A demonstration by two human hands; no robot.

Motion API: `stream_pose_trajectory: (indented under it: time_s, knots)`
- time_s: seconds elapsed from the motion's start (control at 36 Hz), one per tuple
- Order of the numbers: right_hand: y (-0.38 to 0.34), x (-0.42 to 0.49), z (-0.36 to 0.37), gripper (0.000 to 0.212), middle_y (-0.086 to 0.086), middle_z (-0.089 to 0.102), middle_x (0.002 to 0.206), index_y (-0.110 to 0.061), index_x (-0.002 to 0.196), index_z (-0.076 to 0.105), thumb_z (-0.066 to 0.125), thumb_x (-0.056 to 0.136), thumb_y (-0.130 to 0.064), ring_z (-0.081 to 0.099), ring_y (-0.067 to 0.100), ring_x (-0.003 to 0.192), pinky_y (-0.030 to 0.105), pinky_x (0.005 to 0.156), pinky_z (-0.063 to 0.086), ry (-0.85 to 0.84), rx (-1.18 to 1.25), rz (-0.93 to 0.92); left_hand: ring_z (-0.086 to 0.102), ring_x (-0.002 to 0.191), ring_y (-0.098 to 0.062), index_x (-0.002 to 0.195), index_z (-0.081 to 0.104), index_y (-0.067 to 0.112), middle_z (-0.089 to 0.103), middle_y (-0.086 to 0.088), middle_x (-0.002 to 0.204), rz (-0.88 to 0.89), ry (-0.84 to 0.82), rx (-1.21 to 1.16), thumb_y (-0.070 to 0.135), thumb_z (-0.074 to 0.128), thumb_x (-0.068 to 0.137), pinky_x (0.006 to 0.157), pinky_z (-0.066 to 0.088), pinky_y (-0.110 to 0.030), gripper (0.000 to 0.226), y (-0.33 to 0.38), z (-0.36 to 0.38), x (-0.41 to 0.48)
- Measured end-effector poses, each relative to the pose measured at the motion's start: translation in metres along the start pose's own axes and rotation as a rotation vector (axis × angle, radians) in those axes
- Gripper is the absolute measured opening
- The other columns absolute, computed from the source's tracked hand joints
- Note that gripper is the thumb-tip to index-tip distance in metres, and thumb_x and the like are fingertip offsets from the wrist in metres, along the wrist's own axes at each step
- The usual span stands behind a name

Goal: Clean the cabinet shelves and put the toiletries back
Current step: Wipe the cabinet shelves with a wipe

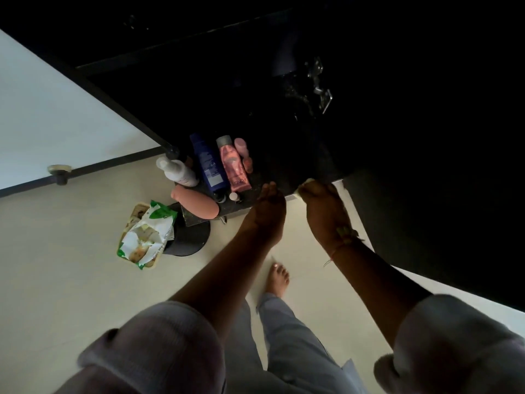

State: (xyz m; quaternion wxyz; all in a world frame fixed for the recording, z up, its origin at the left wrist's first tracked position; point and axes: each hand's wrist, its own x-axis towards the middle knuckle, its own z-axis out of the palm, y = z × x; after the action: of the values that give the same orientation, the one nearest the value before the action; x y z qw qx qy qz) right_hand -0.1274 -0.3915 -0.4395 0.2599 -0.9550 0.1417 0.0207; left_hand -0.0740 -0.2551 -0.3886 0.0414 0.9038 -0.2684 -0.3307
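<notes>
The view is dim and harsh in contrast. The cabinet (397, 81) interior across the top and right sinks to near black, and only a metal hinge (318, 83) catches faint glints. The white wall (56, 109) and pale floor (71, 280) are brightest, softly and evenly lit. The left hand (270, 206) and right hand (321, 200) are underexposed; the pale cloth (308, 182) the right grips barely shows. Straight edges lean with wide-angle distortion, and the sleeves (159, 342) look soft.

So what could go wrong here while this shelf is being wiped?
1. The peach tube sits at the corner of the dark shelf and seems to hang over its edge; a nudge may drop it.
2. The pink bottle is close to the left hand; a wide sweep of the cloth in the right hand could knock it.
</notes>
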Motion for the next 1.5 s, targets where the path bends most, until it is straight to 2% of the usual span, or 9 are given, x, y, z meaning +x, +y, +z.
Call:
stream_pose_trajectory:
  time_s: [0.28, 0.47, 0.67, 0.81, 0.86, 1.0, 1.19, 1.31, 1.5]
  knots:
    - [-0.023, 0.087, -0.034, 0.029, 0.013, 0.056, 0.127, -0.012, 0.118, 0.064, 0.047, 0.095, -0.008, 0.050, 0.033, 0.118, 0.042, 0.098, 0.044, 0.020, -0.027, 0.041, 0.000, 0.148, -0.032, 0.150, 0.004, -0.006, 0.000, -0.021, 0.159, 0.010, -0.013, 0.020, 0.009, 0.053, 0.095, 0.120, 0.003, -0.034, 0.075, 0.000, -0.004, 0.003]
    - [-0.037, 0.144, -0.027, 0.030, 0.013, 0.051, 0.134, -0.007, 0.124, 0.061, 0.050, 0.099, -0.018, 0.049, 0.023, 0.124, 0.019, 0.101, 0.033, -0.064, 0.223, 0.077, 0.001, 0.148, -0.034, 0.150, 0.004, -0.006, 0.000, -0.023, 0.159, 0.009, -0.023, 0.051, 0.011, 0.053, 0.095, 0.120, 0.005, -0.035, 0.075, 0.000, 0.000, 0.004]
    - [-0.017, 0.157, -0.007, 0.037, 0.011, 0.044, 0.147, -0.007, 0.135, 0.053, 0.042, 0.101, -0.016, 0.038, 0.024, 0.138, 0.035, 0.118, 0.024, -0.094, 0.198, 0.095, -0.001, 0.148, -0.033, 0.150, 0.002, -0.004, -0.001, -0.021, 0.159, 0.019, -0.030, 0.036, 0.007, 0.056, 0.093, 0.121, 0.006, -0.036, 0.080, -0.002, 0.002, 0.004]
    - [-0.002, 0.108, -0.001, 0.064, 0.027, 0.058, 0.122, 0.004, 0.135, 0.044, -0.004, 0.098, -0.015, 0.064, 0.039, 0.102, 0.045, 0.083, 0.056, 0.010, -0.176, 0.186, 0.000, 0.148, -0.033, 0.150, 0.002, -0.005, -0.001, -0.022, 0.159, 0.011, -0.024, 0.024, 0.008, 0.056, 0.093, 0.119, 0.005, -0.035, 0.079, -0.002, 0.001, 0.002]
    - [-0.009, 0.081, -0.010, 0.054, 0.026, 0.062, 0.107, 0.006, 0.127, 0.050, 0.006, 0.102, -0.014, 0.069, 0.035, 0.083, 0.041, 0.066, 0.058, 0.048, -0.138, 0.262, 0.000, 0.148, -0.033, 0.150, 0.002, -0.005, -0.001, -0.022, 0.159, 0.014, -0.027, 0.028, 0.009, 0.055, 0.094, 0.119, 0.005, -0.035, 0.078, -0.002, -0.001, 0.001]
    - [-0.008, 0.038, -0.010, 0.042, 0.025, 0.048, 0.129, 0.000, 0.132, 0.046, 0.028, 0.101, -0.021, 0.050, 0.040, 0.118, 0.051, 0.095, 0.044, -0.013, -0.088, 0.338, -0.002, 0.148, -0.032, 0.150, 0.001, -0.004, -0.002, -0.020, 0.160, 0.019, -0.028, 0.016, 0.007, 0.055, 0.094, 0.119, 0.003, -0.034, 0.078, -0.003, -0.003, -0.001]
    - [-0.027, 0.003, -0.015, 0.023, 0.008, 0.065, 0.115, -0.016, 0.107, 0.068, 0.049, 0.094, -0.018, 0.059, 0.024, 0.105, 0.033, 0.089, 0.047, -0.081, 0.027, -0.012, -0.003, 0.148, -0.032, 0.151, 0.001, -0.003, -0.003, -0.021, 0.159, 0.032, -0.008, 0.043, 0.009, 0.052, 0.096, 0.119, 0.000, -0.034, 0.076, -0.003, -0.002, -0.002]
    - [-0.021, 0.047, -0.025, 0.023, 0.003, 0.067, 0.108, -0.020, 0.102, 0.068, 0.046, 0.100, -0.024, 0.061, 0.017, 0.101, 0.017, 0.082, 0.038, 0.038, 0.105, 0.095, -0.002, 0.148, -0.032, 0.150, 0.001, -0.006, -0.002, -0.023, 0.159, 0.048, -0.004, 0.060, 0.012, 0.049, 0.098, 0.118, -0.003, -0.031, 0.073, -0.004, -0.003, 0.000]
    - [-0.028, 0.072, -0.021, 0.018, 0.011, 0.065, 0.108, -0.013, 0.102, 0.069, 0.055, 0.092, -0.014, 0.062, 0.027, 0.103, 0.036, 0.089, 0.050, -0.038, 0.104, 0.133, 0.001, 0.148, -0.032, 0.151, 0.005, -0.004, 0.001, -0.022, 0.159, 0.043, 0.002, 0.059, 0.010, 0.054, 0.095, 0.119, 0.003, -0.034, 0.076, -0.007, 0.001, -0.001]
